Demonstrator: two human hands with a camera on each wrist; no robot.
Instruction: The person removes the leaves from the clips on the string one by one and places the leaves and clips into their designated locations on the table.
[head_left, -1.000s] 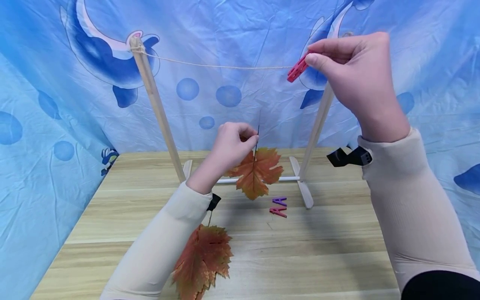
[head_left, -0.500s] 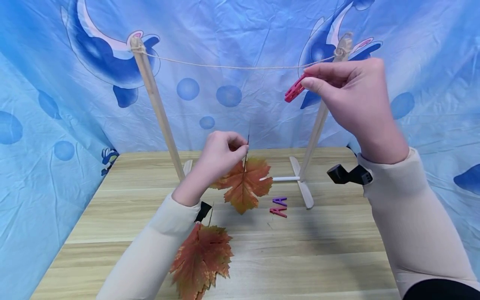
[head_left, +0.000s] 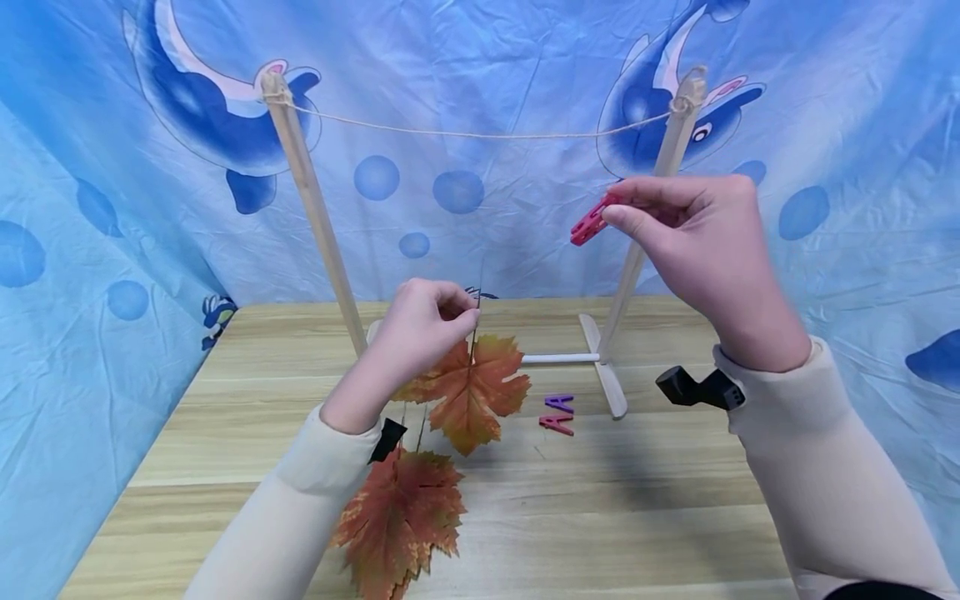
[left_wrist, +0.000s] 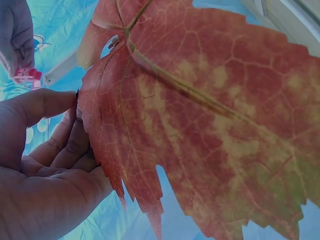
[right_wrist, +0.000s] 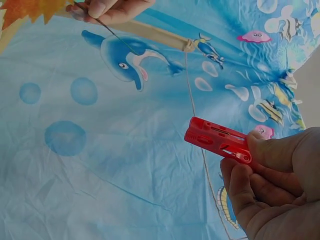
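Note:
My left hand (head_left: pixel 423 329) pinches the thin dark stem of an orange-red artificial maple leaf (head_left: pixel 480 392), which hangs blade down over the table. In the left wrist view the same leaf (left_wrist: pixel 200 100) fills most of the picture beside the thumb. Higher up on the right, my right hand (head_left: pixel 697 242) pinches a red clothespin (head_left: pixel 590 221) by one end between thumb and fingers; its other end points left. The right wrist view shows this clothespin (right_wrist: pixel 217 140) overlapping the string. In the head view, the string (head_left: pixel 480 135) runs between two wooden posts above both hands.
A pile of similar leaves (head_left: pixel 405 525) lies on the wooden table (head_left: pixel 637 517) at the front left. A purple clothespin (head_left: pixel 558 403) and a pink-red clothespin (head_left: pixel 557 425) lie near the rack's right foot (head_left: pixel 611 387). Behind stands a blue dolphin-print cloth (head_left: pixel 480 67).
Both hands have come down, the right one with the clothespin from string height to below it. The left hand has also drawn left and nearer with the leaf.

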